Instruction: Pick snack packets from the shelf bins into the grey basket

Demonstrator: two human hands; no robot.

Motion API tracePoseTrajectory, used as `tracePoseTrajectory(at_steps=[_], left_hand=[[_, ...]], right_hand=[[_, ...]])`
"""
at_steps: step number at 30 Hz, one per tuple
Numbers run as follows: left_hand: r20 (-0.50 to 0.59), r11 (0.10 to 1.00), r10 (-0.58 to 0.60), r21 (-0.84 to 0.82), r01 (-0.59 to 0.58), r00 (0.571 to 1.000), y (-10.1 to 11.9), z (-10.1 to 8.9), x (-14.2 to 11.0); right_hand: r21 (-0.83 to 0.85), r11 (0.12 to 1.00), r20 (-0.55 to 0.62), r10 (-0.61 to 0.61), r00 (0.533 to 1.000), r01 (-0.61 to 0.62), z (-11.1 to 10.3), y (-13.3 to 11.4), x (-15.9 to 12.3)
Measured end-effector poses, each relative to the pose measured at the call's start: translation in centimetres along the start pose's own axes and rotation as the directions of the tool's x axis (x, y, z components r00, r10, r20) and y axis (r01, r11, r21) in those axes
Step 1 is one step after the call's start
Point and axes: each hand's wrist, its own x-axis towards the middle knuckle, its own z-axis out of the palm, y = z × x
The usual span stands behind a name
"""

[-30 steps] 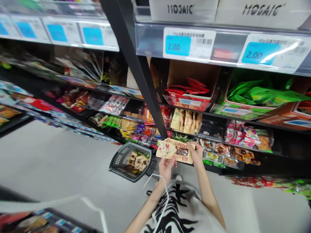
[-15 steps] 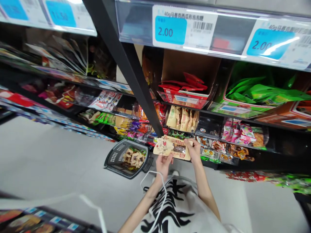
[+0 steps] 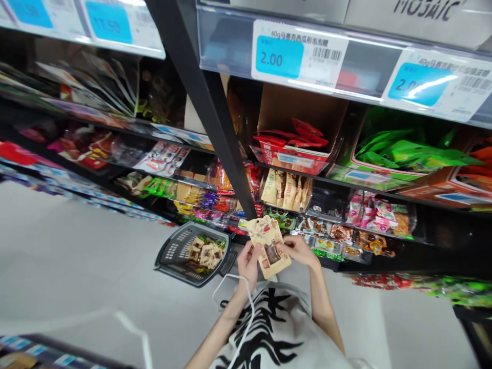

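A beige pouch (image 3: 265,239) with a dark window is held at a tilt between the fingers of both hands. Its left edge is gripped by the left hand (image 3: 249,264); its right side is pinched by the right hand (image 3: 302,250). Left of the left fingers, a dark basket (image 3: 177,251) is seen, with beige packs (image 3: 207,255) inside. Beyond the fingertips, similar pouches (image 3: 292,190) are lined up beside a black post (image 3: 211,115).
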Motion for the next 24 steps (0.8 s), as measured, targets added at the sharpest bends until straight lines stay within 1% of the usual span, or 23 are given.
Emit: tracePoseTrajectory(at_steps=[3, 5, 7, 8, 10, 11, 12, 13, 14, 15, 16, 17, 18, 20, 24], left_hand=[[0.054, 0.999, -0.021, 0.032, 0.02, 0.998, -0.2, -0.2, -0.3], [0.067, 0.998, -0.029, 0.05, 0.025, 0.997, -0.2, -0.2, -0.5], [0.073, 0.998, -0.024, 0.052, 0.02, 0.997, -0.1, -0.2, -0.5], [0.086, 0.999, -0.026, 0.043, 0.023, 0.996, 0.1, -0.2, -0.5], [0.138, 0.999, -0.048, 0.011, 0.047, 0.989, 0.3, -0.2, -0.5], [0.168, 0.998, -0.062, -0.002, 0.064, 0.984, 0.4, -0.3, -0.5], [0.197, 0.997, -0.076, -0.008, 0.079, 0.978, 0.5, -0.3, -0.6], [0.218, 0.996, -0.084, -0.01, 0.088, 0.972, 0.5, -0.4, -0.6], [0.232, 0.996, -0.086, -0.009, 0.091, 0.969, 0.4, -0.5, -0.6], [0.241, 0.996, -0.086, -0.007, 0.09, 0.967, 0.3, -0.6, -0.6], [0.246, 0.996, -0.081, -0.006, 0.085, 0.966, 0.2, -0.7, -0.7], [0.249, 0.997, -0.076, -0.007, 0.081, 0.966, 0.0, -0.8, -0.7], [0.253, 0.997, -0.073, -0.008, 0.077, 0.965, -0.2, -0.9, -0.7], [0.261, 0.997, -0.069, -0.008, 0.074, 0.963, -0.5, -1.1, -0.6], [0.291, 0.997, -0.076, 0.001, 0.079, 0.954, -0.8, -1.5, -0.7]], right_hand=[[0.138, 0.99, -0.027, 0.023, 0.999, -0.019, 0.8, -0.6, -0.2], [0.179, 0.984, -0.035, 0.004, 0.999, 0.002, 1.2, -1.4, -0.6], [0.148, 0.989, -0.074, -0.014, 0.997, 0.025, 1.4, -2.7, -1.0], [0.119, 0.992, -0.113, -0.024, 0.993, 0.037, 1.4, -3.5, -1.1], [0.046, 0.997, -0.25, -0.046, 0.967, 0.06, 1.1, -5.0, -1.2], [-0.004, 0.998, -0.351, -0.062, 0.934, 0.065, 0.8, -5.7, -1.1], [-0.068, 0.996, -0.47, -0.088, 0.878, 0.063, 0.3, -6.4, -0.9], [-0.142, 0.989, -0.589, -0.124, 0.799, 0.049, -0.2, -6.9, -0.5], [-0.22, 0.975, -0.691, -0.171, 0.702, 0.021, -0.8, -7.3, 0.0], [-0.292, 0.956, -0.761, -0.223, 0.609, -0.013, -1.4, -7.6, 0.6], [-0.35, 0.935, -0.797, -0.272, 0.539, -0.046, -2.0, -7.7, 1.3], [-0.396, 0.916, -0.807, -0.31, 0.503, -0.07, -2.6, -7.6, 2.0], [-0.431, 0.898, -0.802, -0.337, 0.493, -0.087, -3.0, -7.4, 2.7], [-0.476, 0.872, -0.783, -0.363, 0.505, -0.11, -3.4, -6.9, 4.0], [-0.52, 0.846, -0.766, -0.399, 0.504, -0.121, -3.1, -6.3, 5.6]])
